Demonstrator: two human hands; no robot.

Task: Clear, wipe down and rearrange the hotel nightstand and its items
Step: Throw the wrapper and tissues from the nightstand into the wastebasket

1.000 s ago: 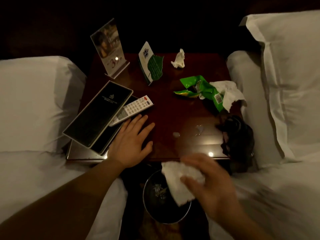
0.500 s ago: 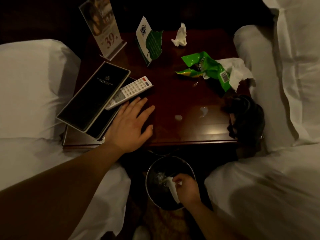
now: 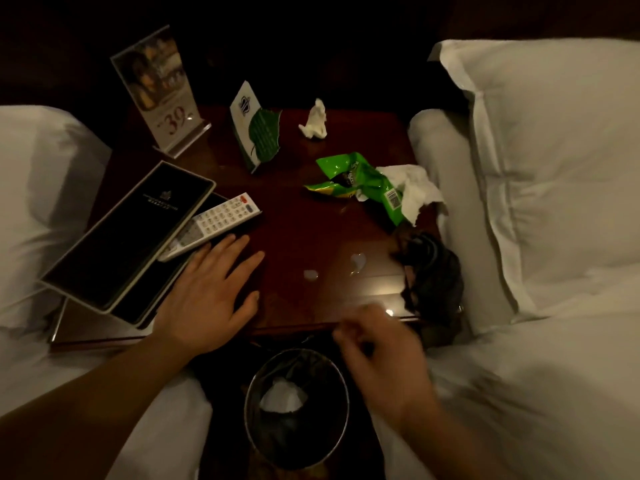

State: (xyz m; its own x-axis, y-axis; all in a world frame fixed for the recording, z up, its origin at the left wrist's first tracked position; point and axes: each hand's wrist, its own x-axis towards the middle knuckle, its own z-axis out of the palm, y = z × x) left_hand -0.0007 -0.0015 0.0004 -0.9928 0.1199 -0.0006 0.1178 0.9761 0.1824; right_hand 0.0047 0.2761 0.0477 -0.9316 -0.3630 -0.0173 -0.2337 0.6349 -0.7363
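The dark wooden nightstand (image 3: 304, 237) stands between two beds. My left hand (image 3: 211, 292) lies flat on its front left part, fingers spread, beside a white remote (image 3: 214, 220) and a black folder (image 3: 131, 233). My right hand (image 3: 377, 355) is blurred above the nightstand's front edge, fingers loosely curled and holding nothing. A crumpled white tissue (image 3: 284, 396) lies in the round black bin (image 3: 252, 417) on the floor below. On the nightstand lie a green snack wrapper (image 3: 360, 181), a white tissue (image 3: 412, 188) beside it, and a small tissue wad (image 3: 315, 121) at the back.
An acrylic sign holder (image 3: 159, 95) and a green-and-white tent card (image 3: 256, 129) stand at the back. Two small white scraps (image 3: 356, 261) lie near the front. A dark bundle (image 3: 433, 271) hangs at the right edge. White pillows (image 3: 540, 161) flank both sides.
My right hand carried the tissue down into the bin, let it go there, and has come back up empty to the nightstand's front edge. My left hand stayed put.
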